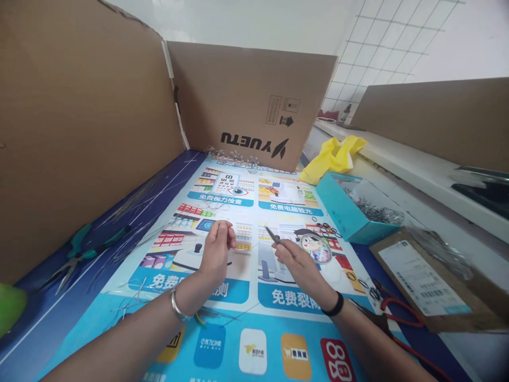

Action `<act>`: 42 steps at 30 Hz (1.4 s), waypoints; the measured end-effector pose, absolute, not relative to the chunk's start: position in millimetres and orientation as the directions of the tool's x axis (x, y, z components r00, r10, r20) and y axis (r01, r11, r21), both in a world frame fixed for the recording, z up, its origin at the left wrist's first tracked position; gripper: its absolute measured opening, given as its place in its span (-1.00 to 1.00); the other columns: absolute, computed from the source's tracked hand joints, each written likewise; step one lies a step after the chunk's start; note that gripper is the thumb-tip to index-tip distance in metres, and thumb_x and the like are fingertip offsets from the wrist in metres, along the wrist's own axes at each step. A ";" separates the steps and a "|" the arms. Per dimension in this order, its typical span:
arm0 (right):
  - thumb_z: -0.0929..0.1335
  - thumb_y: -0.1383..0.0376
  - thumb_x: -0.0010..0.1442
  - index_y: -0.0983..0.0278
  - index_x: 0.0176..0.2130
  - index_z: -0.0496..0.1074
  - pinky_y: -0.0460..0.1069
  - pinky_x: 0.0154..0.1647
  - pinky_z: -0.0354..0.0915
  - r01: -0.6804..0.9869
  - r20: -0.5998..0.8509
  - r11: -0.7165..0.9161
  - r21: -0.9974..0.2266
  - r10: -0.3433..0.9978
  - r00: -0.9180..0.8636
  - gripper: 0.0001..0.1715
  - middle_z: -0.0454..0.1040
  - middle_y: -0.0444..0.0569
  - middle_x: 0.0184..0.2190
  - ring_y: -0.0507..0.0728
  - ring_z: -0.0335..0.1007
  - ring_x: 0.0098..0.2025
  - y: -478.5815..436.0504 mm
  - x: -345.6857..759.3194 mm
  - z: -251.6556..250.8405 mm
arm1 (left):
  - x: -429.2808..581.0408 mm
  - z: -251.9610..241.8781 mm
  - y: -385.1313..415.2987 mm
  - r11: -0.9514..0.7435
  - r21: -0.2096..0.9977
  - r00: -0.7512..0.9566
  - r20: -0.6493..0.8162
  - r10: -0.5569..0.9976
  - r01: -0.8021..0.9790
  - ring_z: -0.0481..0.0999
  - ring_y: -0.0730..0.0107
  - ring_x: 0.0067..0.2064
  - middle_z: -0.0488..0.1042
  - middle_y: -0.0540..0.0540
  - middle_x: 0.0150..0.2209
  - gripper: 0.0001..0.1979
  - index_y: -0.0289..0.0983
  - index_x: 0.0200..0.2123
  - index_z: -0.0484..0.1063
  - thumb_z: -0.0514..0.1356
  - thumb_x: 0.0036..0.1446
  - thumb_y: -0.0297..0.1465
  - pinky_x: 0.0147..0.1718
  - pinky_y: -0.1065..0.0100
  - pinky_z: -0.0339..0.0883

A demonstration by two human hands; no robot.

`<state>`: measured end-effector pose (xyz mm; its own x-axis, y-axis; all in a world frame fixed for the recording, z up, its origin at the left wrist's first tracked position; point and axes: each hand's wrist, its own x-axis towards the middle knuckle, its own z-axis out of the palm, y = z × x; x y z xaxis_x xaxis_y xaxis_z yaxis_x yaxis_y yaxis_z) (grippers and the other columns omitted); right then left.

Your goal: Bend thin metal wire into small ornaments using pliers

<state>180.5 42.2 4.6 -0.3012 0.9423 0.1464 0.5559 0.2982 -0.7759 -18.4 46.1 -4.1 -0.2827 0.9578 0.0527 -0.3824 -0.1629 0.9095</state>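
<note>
My left hand [217, 249] is raised over the printed mat, its fingers pinched together. Whatever lies between those fingertips is too small or thin to make out. To its right, my right hand [293, 258] grips a slim dark pointed tool [272, 234], tip up and to the left. The two hands are apart. Close beside the right hand lies a round clear disc or dish [319, 248] with a patterned look. Small dark rings [326, 229] are scattered beyond it. Loose thin wires [137, 300] spread on the mat near my left forearm.
Teal-handled pliers [81, 249] lie at left. Cardboard panels [250, 95] stand behind and at left. At right are a teal box [350, 212] of metal bits, a yellow cloth [334, 154], a labelled package [427, 281] and red-handled scissors [401, 313]. More wire pieces [234, 156] lie at the back.
</note>
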 end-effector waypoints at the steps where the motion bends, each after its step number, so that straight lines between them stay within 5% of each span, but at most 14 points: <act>1: 0.12 0.00 0.27 0.24 -0.20 0.36 0.00 -0.31 0.25 0.539 0.159 0.294 -0.789 0.946 -0.283 -0.55 0.41 -0.02 -0.36 0.11 0.32 -0.32 42.2 179.7 2.7 | -18.7 -4.7 46.3 -0.172 0.914 -0.295 0.061 0.953 -0.366 0.25 0.58 -0.54 0.28 0.07 -0.49 -0.80 -0.23 -0.33 0.28 0.08 0.17 -0.21 -0.52 0.50 0.18; 11: 0.12 0.09 0.29 0.28 -0.15 0.32 0.04 -0.18 0.21 0.703 0.265 0.368 -0.609 0.929 -0.257 -0.63 0.41 0.03 -0.24 0.17 0.30 -0.17 41.7 177.6 -3.5 | -16.6 -4.4 44.1 -0.176 0.916 -0.285 0.071 0.956 -0.361 0.29 0.57 -0.50 0.35 0.03 -0.42 -0.80 -0.22 -0.30 0.28 0.05 0.19 -0.21 -0.46 0.47 0.24; 20: 0.08 0.14 0.32 0.27 -0.28 0.34 -0.02 -0.35 0.19 0.800 0.245 0.394 -0.452 0.917 -0.313 -0.61 0.43 -0.01 -0.37 0.13 0.33 -0.33 46.9 180.2 -8.1 | -16.8 -5.6 43.5 -0.117 0.938 -0.185 0.058 0.981 -0.327 0.30 0.54 -0.48 0.39 0.02 -0.42 -0.77 -0.23 -0.32 0.33 0.08 0.16 -0.19 -0.43 0.47 0.23; 30: 0.12 0.18 0.32 0.30 -0.29 0.41 -0.02 -0.35 0.13 0.860 0.378 0.507 0.051 0.787 -0.487 -0.61 0.46 0.07 -0.39 0.14 0.35 -0.33 46.9 182.8 -2.5 | -23.6 -3.6 53.0 -0.073 0.996 -0.104 0.067 0.992 -0.045 0.28 0.44 -0.50 0.37 0.00 -0.54 -0.85 -0.25 -0.41 0.54 0.22 0.01 -0.31 -0.50 0.44 0.13; 35: 0.12 0.17 0.32 0.31 -0.31 0.40 -0.01 -0.35 0.10 0.837 0.333 0.536 0.107 0.774 -0.538 -0.60 0.45 0.07 -0.40 0.14 0.33 -0.32 43.5 179.1 0.5 | -24.3 -2.6 52.2 -0.139 0.990 -0.110 0.134 0.985 -0.036 0.35 0.40 -0.42 0.47 -0.06 -0.43 -0.89 -0.23 -0.41 0.57 0.25 -0.02 -0.36 -0.42 0.42 0.18; 42: 0.12 0.18 0.32 0.31 -0.31 0.41 -0.01 -0.35 0.10 0.821 0.294 0.565 0.079 0.774 -0.561 -0.60 0.44 0.07 -0.41 0.14 0.33 -0.34 40.8 175.6 1.8 | -22.1 0.5 48.5 -0.098 0.992 -0.069 0.093 0.993 -0.077 0.26 0.45 -0.53 0.32 0.01 -0.58 -0.83 -0.24 -0.38 0.53 0.18 0.05 -0.29 -0.57 0.45 0.11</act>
<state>175.6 40.8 1.8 -0.5611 0.7739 0.2936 0.8210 0.5654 0.0788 -22.1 48.5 0.5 -0.0691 0.9933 0.0931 -0.0772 -0.0983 0.9922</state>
